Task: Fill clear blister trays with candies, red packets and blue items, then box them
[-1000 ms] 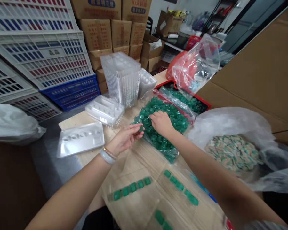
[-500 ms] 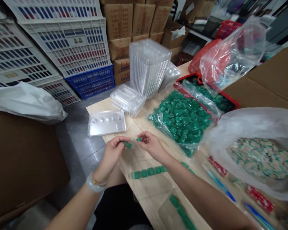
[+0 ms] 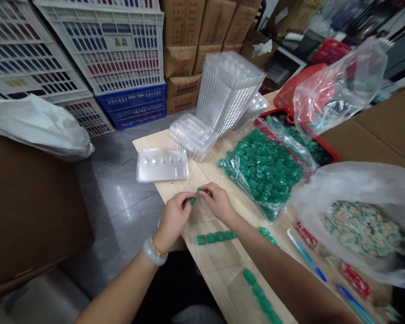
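White sacking (image 3: 40, 128) slumps at your far left, slatted crates (image 3: 116, 54) piled beyond it, both off the surface (image 3: 150, 140). Next along, a clear moulded tray (image 3: 162, 168) faces up, one corner poking past the edge. And there's your left hand (image 3: 176, 215), thumb and fingers pinching a green piece (image 3: 191, 200). Behind it sits a low tray stack (image 3: 193, 135). Your right hand (image 3: 219, 204) comes in just beside, its tips closed on another green bit (image 3: 199, 190); fingertip holds, likely because the pieces are so small. Below, a row of green pieces (image 3: 219, 236) runs neatly in line, probably kept apart for order, but your right forearm crosses it and hides part. A tall tray stack (image 3: 229, 92) walls off the far side. Then the green heap (image 3: 266, 171), spread on clear plastic film, perhaps put there for easy picking. Further right, a blue pen (image 3: 307, 254) and red packets (image 3: 354, 279) clutter the near side, while a billowing bag (image 3: 367, 180) of pale striped pieces crowds that end.
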`<state>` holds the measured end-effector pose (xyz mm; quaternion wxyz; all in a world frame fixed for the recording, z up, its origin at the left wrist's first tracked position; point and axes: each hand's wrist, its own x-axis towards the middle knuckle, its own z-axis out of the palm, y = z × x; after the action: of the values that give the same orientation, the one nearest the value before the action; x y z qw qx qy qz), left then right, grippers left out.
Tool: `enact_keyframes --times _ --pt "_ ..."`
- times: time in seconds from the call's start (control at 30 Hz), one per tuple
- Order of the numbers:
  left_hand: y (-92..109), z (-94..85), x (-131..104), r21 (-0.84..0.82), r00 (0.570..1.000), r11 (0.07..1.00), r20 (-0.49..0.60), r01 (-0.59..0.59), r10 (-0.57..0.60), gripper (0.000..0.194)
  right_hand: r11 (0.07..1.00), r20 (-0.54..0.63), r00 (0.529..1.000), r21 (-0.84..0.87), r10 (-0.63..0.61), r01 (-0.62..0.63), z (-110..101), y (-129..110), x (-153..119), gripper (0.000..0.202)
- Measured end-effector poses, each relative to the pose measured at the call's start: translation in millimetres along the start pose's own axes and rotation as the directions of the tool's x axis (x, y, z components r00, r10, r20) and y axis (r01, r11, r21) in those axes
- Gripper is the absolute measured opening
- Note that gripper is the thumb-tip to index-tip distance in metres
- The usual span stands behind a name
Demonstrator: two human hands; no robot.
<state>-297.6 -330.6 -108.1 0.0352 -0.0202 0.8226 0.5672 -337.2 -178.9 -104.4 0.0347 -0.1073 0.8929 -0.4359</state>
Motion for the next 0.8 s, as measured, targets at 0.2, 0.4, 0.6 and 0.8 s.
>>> enact_keyframes --times 0.2,0.4,0.6,0.8 --pt "-3.6 2.9 0.3 0.004 1.000 1.000 -0.008 -0.015 0.015 0.030 0.970 -0.071 0.993 0.229 0.095 -0.077 6.2 0.4 -0.6 0.012" --pt "-4.2 4.7 0.7 0.009 0.999 1.000 -0.027 -0.023 0.023 0.028 0.980 -0.021 0.985 -0.111 -0.170 0.167 -0.7 -2.1 -7.6 0.013" --pt "-5.2 6.3 0.5 0.016 0.999 1.000 -0.031 -0.016 0.017 0.028 0.951 0.054 0.977 -0.224 -0.207 0.214 -5.8 -0.7 -9.9 0.011" --pt "-1.8 4.5 2.6 0.051 0.999 0.999 -0.026 -0.018 0.019 0.028 0.831 0.235 0.965 -0.509 -0.119 0.227 -10.9 -19.9 1.1 0.011"
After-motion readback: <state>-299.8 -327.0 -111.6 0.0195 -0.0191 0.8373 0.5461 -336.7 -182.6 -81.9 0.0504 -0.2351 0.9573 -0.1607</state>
